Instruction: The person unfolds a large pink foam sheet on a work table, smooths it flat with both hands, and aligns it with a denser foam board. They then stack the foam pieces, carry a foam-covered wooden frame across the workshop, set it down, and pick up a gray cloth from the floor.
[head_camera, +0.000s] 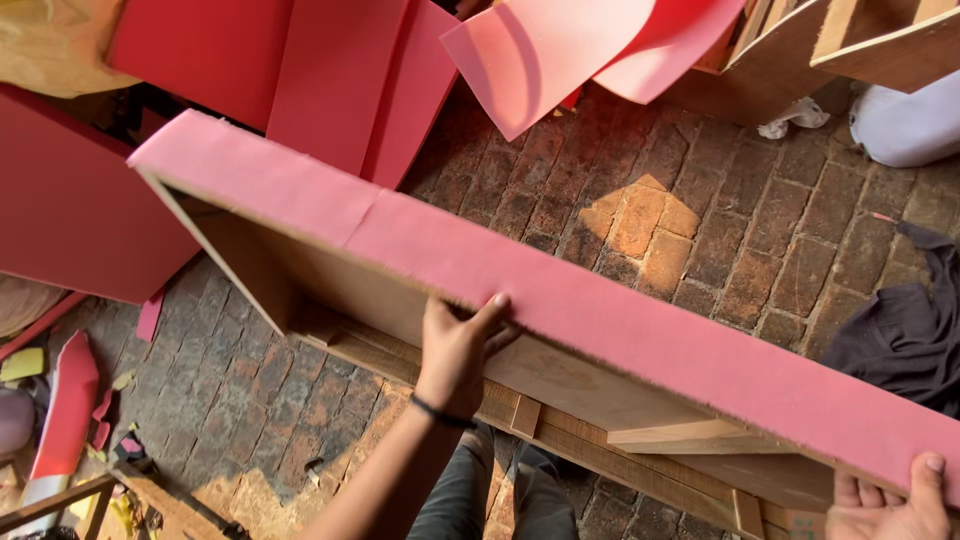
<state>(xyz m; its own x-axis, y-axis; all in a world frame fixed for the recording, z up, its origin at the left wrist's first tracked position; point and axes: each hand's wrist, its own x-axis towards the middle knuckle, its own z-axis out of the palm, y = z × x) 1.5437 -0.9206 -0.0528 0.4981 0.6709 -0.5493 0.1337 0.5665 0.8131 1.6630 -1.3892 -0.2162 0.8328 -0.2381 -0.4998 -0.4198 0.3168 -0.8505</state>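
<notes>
Left hand (455, 345) and right hand (890, 505), fingers closed, gripping the long pink foam-covered wooden frame (560, 290) above the brick floor (700, 210).

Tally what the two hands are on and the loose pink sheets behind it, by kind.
Hands: 2, left hand and right hand, both gripping the frame's pink top edge.
Wooden frame with pink foam strip: 1.
Curled pink sheets at top: 2.
Flat pink sheets leaning at upper left: about 4, overlapping, so uncertain.
Total: about 9.
</notes>
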